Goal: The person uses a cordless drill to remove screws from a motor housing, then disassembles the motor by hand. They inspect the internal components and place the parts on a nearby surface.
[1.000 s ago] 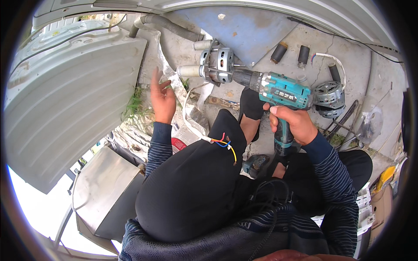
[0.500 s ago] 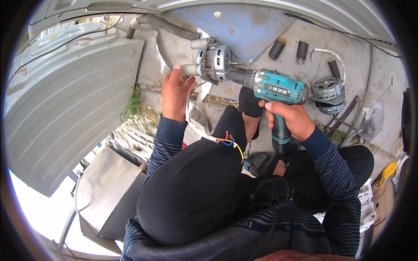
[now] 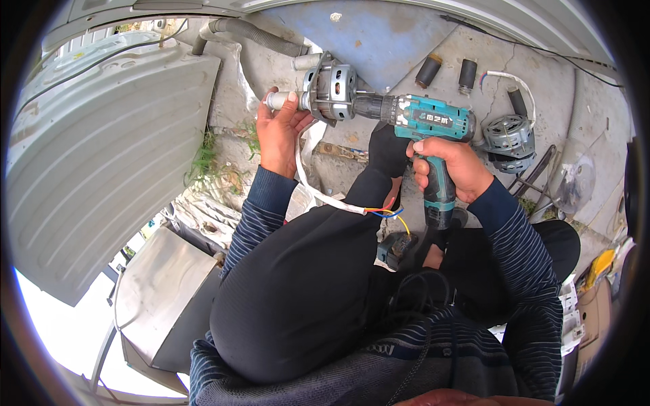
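Note:
My left hand grips a grey cylindrical leg of a small electric motor, its thumb on top and fingers beneath. The motor has a slotted metal housing. A white-sheathed cable hangs from it across my knee, ending in bare-looking red, blue and yellow wires. In my right hand is the handle of a teal and black cordless drill, index finger near the trigger. The drill's chuck points left, at the shaft side of the motor; the exact contact there is too small to make out.
A second motor with a white cable lies at the right. Two dark cylinders stand beyond the drill near a blue sheet. A spare battery rests between my legs. At left leans a ribbed white metal panel.
My left hand has closed its thumb and fingers around the motor's leg. The drill's rear has tipped slightly down and left, and the loose wire ends have shifted right.

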The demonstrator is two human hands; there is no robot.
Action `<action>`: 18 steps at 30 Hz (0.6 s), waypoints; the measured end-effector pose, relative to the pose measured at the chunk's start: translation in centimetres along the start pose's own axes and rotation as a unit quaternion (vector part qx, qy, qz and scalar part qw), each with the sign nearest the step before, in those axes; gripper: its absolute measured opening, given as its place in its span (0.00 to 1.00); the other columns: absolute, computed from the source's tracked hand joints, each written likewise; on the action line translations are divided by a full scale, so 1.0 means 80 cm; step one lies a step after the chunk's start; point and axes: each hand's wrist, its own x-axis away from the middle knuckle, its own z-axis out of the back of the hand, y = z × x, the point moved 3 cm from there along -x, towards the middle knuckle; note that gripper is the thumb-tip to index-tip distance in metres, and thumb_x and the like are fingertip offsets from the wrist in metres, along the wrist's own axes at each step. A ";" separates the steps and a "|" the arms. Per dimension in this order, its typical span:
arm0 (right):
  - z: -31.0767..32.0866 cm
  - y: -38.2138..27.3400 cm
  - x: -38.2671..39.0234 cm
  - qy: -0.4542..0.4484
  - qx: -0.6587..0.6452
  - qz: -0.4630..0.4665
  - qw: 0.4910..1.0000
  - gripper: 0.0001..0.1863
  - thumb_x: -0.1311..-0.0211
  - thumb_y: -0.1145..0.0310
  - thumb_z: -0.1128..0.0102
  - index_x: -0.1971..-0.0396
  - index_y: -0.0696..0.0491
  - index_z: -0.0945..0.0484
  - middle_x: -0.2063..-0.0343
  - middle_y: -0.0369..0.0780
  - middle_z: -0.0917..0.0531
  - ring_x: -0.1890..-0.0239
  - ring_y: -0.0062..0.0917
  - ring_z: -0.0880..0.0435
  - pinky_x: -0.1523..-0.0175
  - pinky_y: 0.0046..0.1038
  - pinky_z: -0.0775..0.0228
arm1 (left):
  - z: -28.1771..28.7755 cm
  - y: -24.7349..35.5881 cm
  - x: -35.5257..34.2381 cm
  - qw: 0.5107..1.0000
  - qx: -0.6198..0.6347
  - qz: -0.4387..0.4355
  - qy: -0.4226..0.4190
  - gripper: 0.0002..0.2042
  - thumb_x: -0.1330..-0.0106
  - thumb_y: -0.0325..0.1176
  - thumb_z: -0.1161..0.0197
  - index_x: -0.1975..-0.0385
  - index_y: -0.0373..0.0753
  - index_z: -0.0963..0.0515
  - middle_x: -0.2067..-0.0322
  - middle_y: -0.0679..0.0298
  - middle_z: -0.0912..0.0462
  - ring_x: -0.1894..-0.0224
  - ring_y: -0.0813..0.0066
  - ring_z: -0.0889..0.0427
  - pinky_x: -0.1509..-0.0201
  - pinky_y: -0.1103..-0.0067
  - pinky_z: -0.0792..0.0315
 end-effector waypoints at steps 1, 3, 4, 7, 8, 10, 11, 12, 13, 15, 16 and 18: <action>0.001 -0.002 -0.003 0.001 0.007 -0.001 1.000 0.12 0.33 0.63 0.36 0.61 0.58 0.20 0.77 0.35 0.19 0.78 0.23 0.17 0.69 0.28 0.23 | 0.001 0.001 0.000 1.000 -0.001 -0.009 -0.005 0.35 0.27 0.31 0.32 0.26 0.32 0.43 0.56 0.56 0.17 0.62 0.65 0.13 0.52 0.67 0.15; 0.001 -0.001 -0.005 -0.003 -0.011 -0.017 1.000 0.12 0.34 0.63 0.35 0.62 0.57 0.21 0.77 0.35 0.19 0.78 0.23 0.17 0.69 0.29 0.23 | 0.003 -0.002 0.001 1.000 0.012 0.002 -0.001 0.35 0.27 0.31 0.32 0.25 0.36 0.43 0.54 0.55 0.18 0.60 0.64 0.14 0.53 0.67 0.15; 0.000 0.000 -0.006 -0.002 -0.017 -0.026 1.000 0.12 0.34 0.62 0.35 0.63 0.57 0.21 0.77 0.35 0.19 0.78 0.23 0.17 0.69 0.29 0.23 | 0.004 -0.004 0.002 1.000 0.017 0.003 0.004 0.34 0.27 0.32 0.32 0.25 0.37 0.42 0.53 0.55 0.19 0.60 0.64 0.15 0.53 0.67 0.16; -0.001 0.006 -0.007 0.005 -0.008 -0.036 0.999 0.12 0.34 0.62 0.37 0.62 0.57 0.22 0.77 0.36 0.22 0.78 0.25 0.19 0.69 0.29 0.25 | 0.007 -0.006 0.002 1.000 0.007 0.014 0.021 0.30 0.26 0.32 0.33 0.28 0.43 0.39 0.52 0.58 0.19 0.60 0.64 0.14 0.54 0.68 0.16; -0.001 0.006 -0.007 0.013 -0.006 -0.032 0.999 0.13 0.34 0.62 0.37 0.62 0.57 0.22 0.77 0.36 0.22 0.78 0.25 0.19 0.69 0.29 0.25 | 0.008 -0.006 0.001 0.999 -0.001 0.014 0.029 0.28 0.25 0.33 0.34 0.29 0.45 0.38 0.52 0.59 0.19 0.60 0.63 0.13 0.55 0.69 0.16; 0.000 0.005 -0.009 0.013 0.005 -0.012 1.000 0.13 0.34 0.62 0.37 0.62 0.57 0.22 0.77 0.36 0.22 0.78 0.25 0.19 0.69 0.29 0.25 | 0.006 -0.005 -0.001 0.999 -0.012 0.021 0.023 0.28 0.25 0.33 0.34 0.29 0.45 0.38 0.52 0.60 0.20 0.60 0.63 0.14 0.55 0.68 0.16; 0.001 0.006 -0.010 0.010 0.002 -0.022 1.000 0.13 0.34 0.62 0.37 0.62 0.57 0.22 0.78 0.36 0.22 0.78 0.25 0.19 0.69 0.29 0.26 | 0.005 -0.004 -0.002 1.000 -0.017 0.013 0.019 0.28 0.25 0.33 0.34 0.29 0.45 0.38 0.52 0.60 0.20 0.60 0.63 0.14 0.55 0.68 0.16; 0.002 0.006 -0.010 0.010 0.000 -0.023 1.000 0.13 0.34 0.62 0.37 0.62 0.57 0.22 0.78 0.36 0.22 0.78 0.25 0.19 0.69 0.28 0.26 | 0.004 -0.005 -0.002 1.000 -0.012 0.017 0.013 0.28 0.25 0.34 0.34 0.29 0.45 0.37 0.52 0.60 0.20 0.61 0.64 0.14 0.55 0.68 0.16; 0.004 0.005 -0.011 0.013 0.003 -0.024 1.000 0.13 0.34 0.62 0.37 0.62 0.57 0.22 0.78 0.36 0.22 0.79 0.25 0.20 0.69 0.28 0.26 | 0.004 -0.006 -0.002 0.999 -0.008 0.026 0.023 0.28 0.25 0.34 0.34 0.29 0.45 0.37 0.52 0.60 0.20 0.61 0.65 0.15 0.55 0.69 0.16; 0.006 0.005 -0.012 -0.001 -0.005 -0.019 1.000 0.13 0.34 0.62 0.36 0.62 0.57 0.21 0.78 0.35 0.20 0.78 0.24 0.18 0.70 0.28 0.24 | 0.004 -0.009 -0.001 0.998 -0.002 0.042 0.041 0.27 0.26 0.34 0.34 0.30 0.45 0.37 0.52 0.60 0.20 0.62 0.66 0.15 0.56 0.69 0.15; 0.008 0.005 -0.013 -0.007 -0.002 -0.024 1.000 0.13 0.34 0.62 0.35 0.62 0.57 0.21 0.78 0.35 0.19 0.78 0.23 0.18 0.71 0.28 0.23 | 0.002 -0.008 -0.002 0.999 -0.002 0.025 0.028 0.27 0.25 0.34 0.34 0.30 0.45 0.37 0.53 0.61 0.20 0.62 0.66 0.15 0.56 0.69 0.15; 0.011 0.003 -0.013 -0.003 0.008 -0.009 1.000 0.13 0.33 0.62 0.35 0.62 0.58 0.21 0.78 0.35 0.19 0.79 0.23 0.18 0.71 0.28 0.23 | 0.000 -0.007 -0.002 1.000 -0.004 0.000 0.006 0.28 0.25 0.35 0.34 0.30 0.46 0.38 0.53 0.61 0.20 0.61 0.66 0.15 0.57 0.69 0.15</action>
